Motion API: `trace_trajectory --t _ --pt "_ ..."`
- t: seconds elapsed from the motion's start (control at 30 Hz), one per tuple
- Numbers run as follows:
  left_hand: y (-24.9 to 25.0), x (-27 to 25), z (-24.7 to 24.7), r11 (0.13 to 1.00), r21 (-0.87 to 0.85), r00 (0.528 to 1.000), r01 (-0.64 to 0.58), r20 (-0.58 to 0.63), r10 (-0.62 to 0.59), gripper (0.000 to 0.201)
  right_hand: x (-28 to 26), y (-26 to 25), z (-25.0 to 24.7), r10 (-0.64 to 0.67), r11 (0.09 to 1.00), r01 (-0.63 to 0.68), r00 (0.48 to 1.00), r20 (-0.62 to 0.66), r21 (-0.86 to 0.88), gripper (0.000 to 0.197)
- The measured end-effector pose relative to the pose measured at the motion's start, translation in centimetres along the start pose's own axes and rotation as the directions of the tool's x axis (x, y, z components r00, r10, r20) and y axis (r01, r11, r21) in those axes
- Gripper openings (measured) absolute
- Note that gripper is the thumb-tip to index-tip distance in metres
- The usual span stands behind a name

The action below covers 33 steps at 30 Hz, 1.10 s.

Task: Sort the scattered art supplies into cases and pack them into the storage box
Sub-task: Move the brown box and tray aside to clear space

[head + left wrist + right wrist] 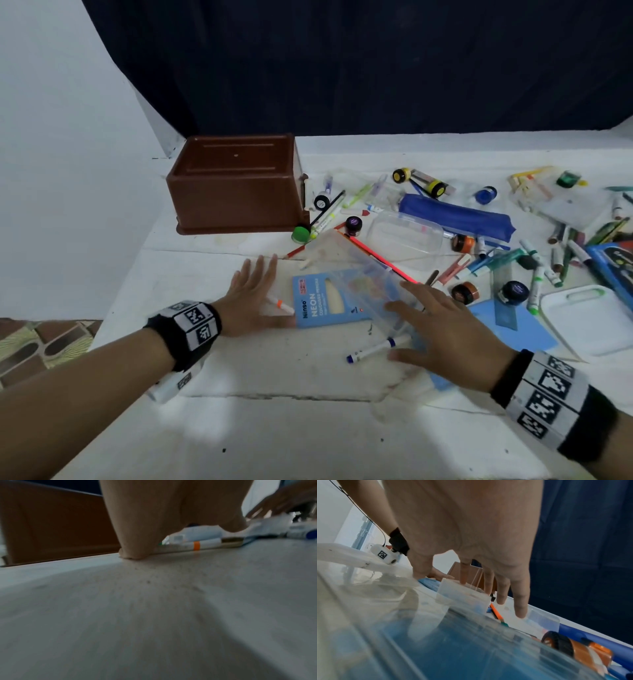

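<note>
The brown storage box [236, 183] lies upside down at the back left of the white table. A light blue neon pencil pack [329, 301] lies flat between my hands, with a long clear plastic case [363, 274] lying slanted across it. My left hand [255, 294] is spread flat just left of the pack, over a white marker with an orange band [281, 305] [197, 545]. My right hand [435, 318] hovers with straight fingers over the near end of the clear case [464, 595]. A blue-capped marker [376, 349] lies just in front of it.
Markers, pencils and paint pots [352, 224] are scattered across the right half of the table. A blue fabric pencil pouch [455, 216], a clear tub [404, 236], a white lid [582, 318] and blue sheets [513, 329] lie there too. A tiled floor [44, 346] shows past the left edge.
</note>
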<state>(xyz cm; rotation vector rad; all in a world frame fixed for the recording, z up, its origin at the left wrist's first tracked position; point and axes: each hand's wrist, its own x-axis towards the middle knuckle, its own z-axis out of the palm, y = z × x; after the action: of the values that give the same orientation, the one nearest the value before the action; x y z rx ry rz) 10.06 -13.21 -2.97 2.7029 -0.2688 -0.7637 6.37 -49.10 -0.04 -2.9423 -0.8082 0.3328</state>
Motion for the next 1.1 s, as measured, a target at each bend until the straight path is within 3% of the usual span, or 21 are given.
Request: trace_trajectory --t 0.1,0.27,0.4,0.53,0.7,0.8,0.97,1.1 --pt "1.6 2.1 -0.4 0.993 0.074 0.996 -0.09 0.004 0.09 0.145 0.4 0.0 0.1 -0.015 0.996 0.017 0.999 -0.032 0.085 0.081" --pt "3.1 4.9 -1.9 0.991 0.078 0.994 -0.108 0.001 0.108 0.164 0.2 0.3 1.2 0.004 0.998 -0.003 1.0 -0.001 0.067 0.092" --pt "3.9 6.7 -2.8 0.983 0.102 0.988 -0.152 0.001 0.153 0.16 -0.2 0.3 1.1 0.075 0.997 -0.074 0.993 -0.089 0.018 0.077" --pt "5.8 7.9 -3.4 0.975 0.137 0.984 -0.177 0.048 0.172 0.17 -0.1 0.8 0.7 0.145 0.989 -0.143 0.983 -0.113 0.022 0.066" --pt "8.0 9.2 -4.3 0.961 0.158 0.973 -0.225 0.088 0.214 0.172 0.2 1.5 0.1 0.237 0.97 -0.241 0.964 -0.124 -0.022 0.066" --pt "8.5 9.9 -4.9 0.962 0.15 0.972 -0.227 0.095 0.214 0.172 0.0 1.7 -0.8 0.243 0.97 -0.235 0.948 -0.204 0.061 0.058" --pt "7.5 9.9 -5.2 0.961 0.141 0.969 -0.236 0.102 0.223 0.153 -1.7 3.2 -2.5 0.31 0.932 -0.215 0.89 -0.335 0.292 0.041" --pt "5.8 9.2 -5.5 0.971 0.064 0.971 -0.231 -0.039 0.234 0.139 -2.4 4.4 -2.5 0.317 0.927 -0.188 0.857 -0.406 0.326 0.034"
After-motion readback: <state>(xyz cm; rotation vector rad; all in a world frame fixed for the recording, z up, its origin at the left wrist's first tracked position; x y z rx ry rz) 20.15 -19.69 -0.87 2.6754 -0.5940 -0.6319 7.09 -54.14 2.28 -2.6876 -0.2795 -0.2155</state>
